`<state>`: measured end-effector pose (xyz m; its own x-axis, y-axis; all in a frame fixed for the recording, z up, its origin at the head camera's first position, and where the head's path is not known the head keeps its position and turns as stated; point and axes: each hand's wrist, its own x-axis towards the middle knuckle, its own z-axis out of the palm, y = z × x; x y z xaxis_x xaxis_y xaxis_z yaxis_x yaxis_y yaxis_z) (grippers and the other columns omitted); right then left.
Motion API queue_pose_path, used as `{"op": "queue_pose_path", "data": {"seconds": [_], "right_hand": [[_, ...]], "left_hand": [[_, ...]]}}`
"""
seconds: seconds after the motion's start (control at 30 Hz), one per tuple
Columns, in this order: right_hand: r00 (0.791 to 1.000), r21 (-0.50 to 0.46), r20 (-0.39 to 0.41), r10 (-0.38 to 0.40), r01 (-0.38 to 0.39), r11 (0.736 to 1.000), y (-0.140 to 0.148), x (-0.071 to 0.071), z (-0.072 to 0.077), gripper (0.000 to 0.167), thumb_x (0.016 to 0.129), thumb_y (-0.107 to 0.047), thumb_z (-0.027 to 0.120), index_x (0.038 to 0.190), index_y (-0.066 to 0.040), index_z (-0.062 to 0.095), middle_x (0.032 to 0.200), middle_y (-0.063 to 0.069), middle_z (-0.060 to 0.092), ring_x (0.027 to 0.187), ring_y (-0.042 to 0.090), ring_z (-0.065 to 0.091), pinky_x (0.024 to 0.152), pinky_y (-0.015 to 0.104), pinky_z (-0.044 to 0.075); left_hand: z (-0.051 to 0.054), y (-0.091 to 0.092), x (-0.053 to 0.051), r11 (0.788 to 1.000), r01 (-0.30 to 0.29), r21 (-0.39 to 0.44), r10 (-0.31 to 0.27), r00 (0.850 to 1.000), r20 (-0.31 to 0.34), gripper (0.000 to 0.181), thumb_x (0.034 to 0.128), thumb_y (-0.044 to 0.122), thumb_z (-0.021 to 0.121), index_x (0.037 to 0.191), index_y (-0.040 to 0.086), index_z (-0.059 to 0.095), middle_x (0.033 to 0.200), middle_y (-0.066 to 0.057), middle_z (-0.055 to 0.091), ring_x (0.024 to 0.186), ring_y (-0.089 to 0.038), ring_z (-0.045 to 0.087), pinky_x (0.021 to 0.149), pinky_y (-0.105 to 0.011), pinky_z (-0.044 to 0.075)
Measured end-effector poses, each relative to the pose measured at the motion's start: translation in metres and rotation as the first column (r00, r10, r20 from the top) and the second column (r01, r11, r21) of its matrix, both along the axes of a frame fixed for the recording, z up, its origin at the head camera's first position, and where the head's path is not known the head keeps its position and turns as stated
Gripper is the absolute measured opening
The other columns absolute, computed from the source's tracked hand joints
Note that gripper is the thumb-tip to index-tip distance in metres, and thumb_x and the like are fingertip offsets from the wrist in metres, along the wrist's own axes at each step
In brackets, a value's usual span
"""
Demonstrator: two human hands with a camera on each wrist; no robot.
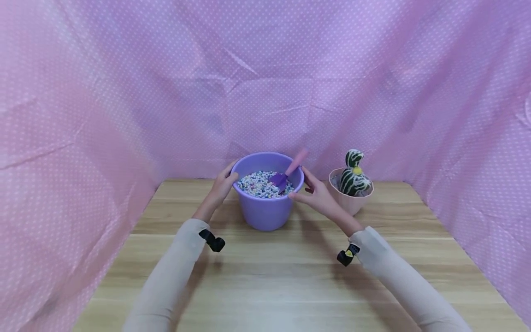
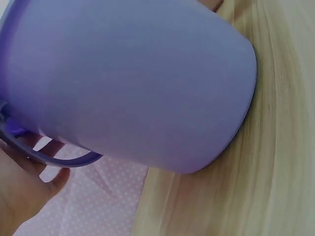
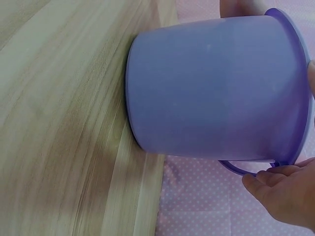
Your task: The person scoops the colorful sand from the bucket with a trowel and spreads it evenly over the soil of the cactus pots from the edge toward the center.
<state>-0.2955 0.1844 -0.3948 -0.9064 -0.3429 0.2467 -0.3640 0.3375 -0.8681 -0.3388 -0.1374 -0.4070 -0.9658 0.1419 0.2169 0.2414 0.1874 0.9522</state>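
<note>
A purple bucket (image 1: 266, 213) stands on the wooden table, partly filled with small multicoloured pellets (image 1: 256, 185). A toy shovel with a pink handle (image 1: 296, 162) and purple blade leans in the pellets toward the right. My left hand (image 1: 221, 188) grips the bucket's left rim, its thumb over the edge. On the opposite side, my right hand (image 1: 318, 197) holds the rim with the thumb at the front and the fingers farther back. The bucket's curved carrying handle (image 2: 74, 162) hangs at the far side in the left wrist view, near the left fingers.
Right of the bucket, just behind my right hand, stands a pale pink pot (image 1: 349, 204) with a green-and-white striped cactus (image 1: 354, 183). Pink dotted cloth (image 1: 265, 110) hangs behind and along both sides of the wooden table (image 1: 265, 286).
</note>
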Motion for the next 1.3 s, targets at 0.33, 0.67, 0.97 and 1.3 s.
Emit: {"op": "queue_pose_path", "data": {"seconds": [0.33, 0.67, 0.97, 1.3], "right_hand": [[1.000, 0.020, 0.010, 0.005, -0.006, 1.000, 0.001, -0.001, 0.000, 0.097, 0.091, -0.026, 0.079, 0.164, -0.014, 0.016, 0.169, 0.012, 0.021, 0.151, 0.039, 0.034, 0.120, 0.059, 0.033], [1.000, 0.050, 0.001, -0.001, 0.001, 0.999, 0.000, 0.000, 0.004, 0.098, 0.091, -0.031, 0.079, 0.164, -0.016, 0.016, 0.169, 0.011, 0.022, 0.150, 0.039, 0.035, 0.119, 0.060, 0.033], [1.000, 0.062, 0.003, 0.010, -0.010, 0.998, 0.002, 0.000, 0.005, 0.098, 0.092, -0.031, 0.077, 0.164, -0.014, 0.013, 0.170, 0.011, 0.020, 0.152, 0.037, 0.031, 0.119, 0.062, 0.033], [0.999, 0.035, -0.007, 0.031, -0.031, 0.999, 0.000, -0.002, 0.002, 0.095, 0.093, -0.021, 0.076, 0.164, -0.010, 0.013, 0.169, 0.015, 0.022, 0.155, 0.034, 0.026, 0.118, 0.063, 0.033]], "left_hand": [[0.061, 0.011, 0.007, 0.950, -0.091, -0.299, 0.069, 0.994, -0.082, 0.065, 0.0998, 0.026, 0.057, 0.159, 0.011, 0.033, 0.167, -0.015, 0.028, 0.154, -0.037, 0.027, 0.123, -0.060, 0.026], [0.113, 0.075, 0.014, 0.713, 0.046, -0.699, -0.299, 0.922, -0.244, 0.070, 0.0961, 0.026, 0.065, 0.158, 0.011, 0.035, 0.166, -0.012, 0.031, 0.155, -0.031, 0.027, 0.127, -0.050, 0.022], [0.130, 0.121, 0.013, 0.391, -0.092, -0.916, -0.577, 0.751, -0.322, 0.063, 0.0962, 0.028, 0.069, 0.154, 0.015, 0.045, 0.164, -0.008, 0.037, 0.153, -0.031, 0.033, 0.125, -0.053, 0.029], [0.116, 0.144, 0.003, 0.061, -0.250, -0.966, -0.711, 0.669, -0.218, 0.054, 0.0971, 0.023, 0.070, 0.148, 0.013, 0.053, 0.159, -0.005, 0.045, 0.156, -0.027, 0.025, 0.127, -0.056, 0.019]]}}
